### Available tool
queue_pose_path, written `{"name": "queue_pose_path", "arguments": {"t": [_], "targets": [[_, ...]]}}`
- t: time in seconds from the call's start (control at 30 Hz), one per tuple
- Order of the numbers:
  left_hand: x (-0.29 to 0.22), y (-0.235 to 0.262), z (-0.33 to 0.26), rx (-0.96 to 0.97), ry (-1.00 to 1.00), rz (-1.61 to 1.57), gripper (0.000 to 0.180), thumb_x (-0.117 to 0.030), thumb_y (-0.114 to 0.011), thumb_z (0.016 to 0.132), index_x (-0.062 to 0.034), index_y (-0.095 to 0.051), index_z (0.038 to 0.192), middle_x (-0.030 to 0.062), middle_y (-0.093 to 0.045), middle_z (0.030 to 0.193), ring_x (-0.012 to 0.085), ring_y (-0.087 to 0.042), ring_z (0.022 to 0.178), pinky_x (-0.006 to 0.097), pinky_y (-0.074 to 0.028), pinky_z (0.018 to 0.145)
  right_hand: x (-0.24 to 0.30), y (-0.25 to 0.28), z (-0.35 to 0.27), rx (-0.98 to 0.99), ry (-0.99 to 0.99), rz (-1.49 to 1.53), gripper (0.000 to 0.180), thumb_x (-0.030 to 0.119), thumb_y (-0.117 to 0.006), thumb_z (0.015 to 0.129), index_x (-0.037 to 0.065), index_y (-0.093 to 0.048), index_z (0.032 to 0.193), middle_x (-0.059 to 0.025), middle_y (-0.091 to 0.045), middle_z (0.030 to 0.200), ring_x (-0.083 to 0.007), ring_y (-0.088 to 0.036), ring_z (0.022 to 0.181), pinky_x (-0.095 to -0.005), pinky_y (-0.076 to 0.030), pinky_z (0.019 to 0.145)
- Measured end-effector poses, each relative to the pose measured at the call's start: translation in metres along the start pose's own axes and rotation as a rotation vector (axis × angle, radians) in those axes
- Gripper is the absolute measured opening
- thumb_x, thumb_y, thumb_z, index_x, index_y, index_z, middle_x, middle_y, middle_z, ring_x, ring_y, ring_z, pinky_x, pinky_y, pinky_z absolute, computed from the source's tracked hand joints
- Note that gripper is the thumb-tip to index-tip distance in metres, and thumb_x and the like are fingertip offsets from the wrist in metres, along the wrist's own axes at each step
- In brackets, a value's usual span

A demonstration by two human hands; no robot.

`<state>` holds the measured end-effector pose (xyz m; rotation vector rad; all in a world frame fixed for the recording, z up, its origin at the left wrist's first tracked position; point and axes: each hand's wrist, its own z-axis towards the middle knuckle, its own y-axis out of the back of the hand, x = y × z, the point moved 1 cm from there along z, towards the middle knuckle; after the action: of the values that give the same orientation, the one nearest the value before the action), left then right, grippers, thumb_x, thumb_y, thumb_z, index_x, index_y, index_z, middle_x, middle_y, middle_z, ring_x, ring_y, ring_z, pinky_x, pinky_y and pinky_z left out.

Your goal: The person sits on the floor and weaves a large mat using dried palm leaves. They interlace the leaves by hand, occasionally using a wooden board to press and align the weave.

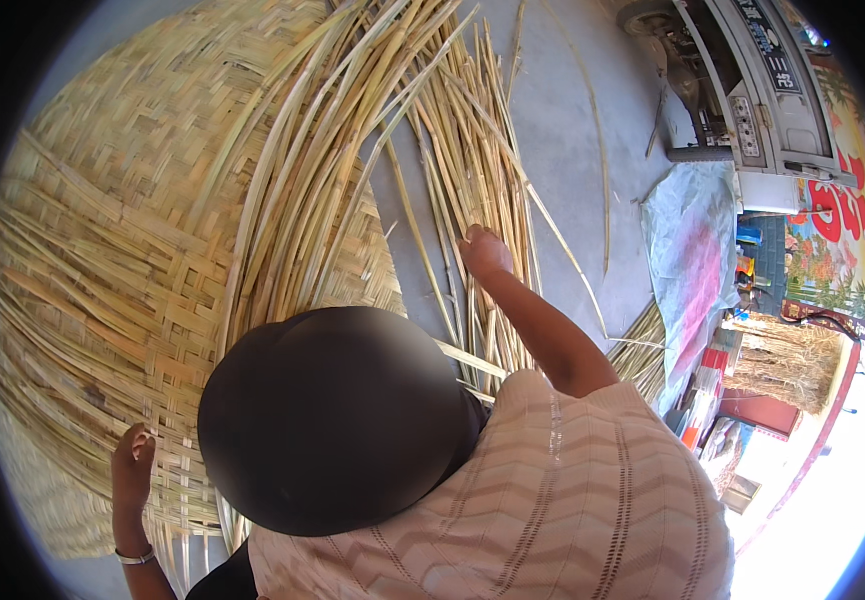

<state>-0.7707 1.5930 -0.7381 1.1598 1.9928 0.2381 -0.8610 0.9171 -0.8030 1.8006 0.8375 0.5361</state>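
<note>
My right hand point(485, 252) is closed on a bundle of long split reed strips point(433, 120), at the right edge of a woven mat. Exactly which strips are inside the fingers is hard to see. At the lower left, my left hand point(134, 462), with a bracelet on the wrist, is curled over the mat's loose strip ends point(73, 330). Whatever those fingers may pinch is too small to make out. Pale strips cross over and under in the woven mat point(143, 120), which spreads across the left. A large rounded black shape point(328, 420) hides its lower middle.
A parked vehicle point(743, 110) stands at the upper right. Below it a pale blue and pink sheet point(688, 270) lies on the grey floor point(563, 130), beside another strip pile point(641, 345). Single strips are scattered across the floor. Straw point(783, 365) is heaped farther right.
</note>
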Motion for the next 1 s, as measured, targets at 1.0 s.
{"name": "queue_pose_path", "arguments": {"t": [1.0], "targets": [[0.01, 0.0, -0.005, 0.002, 0.039, 0.053, 0.038, -0.017, -0.06, 0.091, 0.0027, -0.055, 0.124, 0.0152, -0.063, 0.109, 0.0233, -0.062, 0.099, 0.035, -0.048, 0.087, -0.004, -0.006, 0.04, 0.052, -0.124, -0.078, 0.021, 0.022, -0.053, 0.089, 0.009, -0.062, 0.104, -0.0162, -0.066, 0.109, -0.0345, -0.065, 0.1, -0.0458, -0.053, 0.083]]}}
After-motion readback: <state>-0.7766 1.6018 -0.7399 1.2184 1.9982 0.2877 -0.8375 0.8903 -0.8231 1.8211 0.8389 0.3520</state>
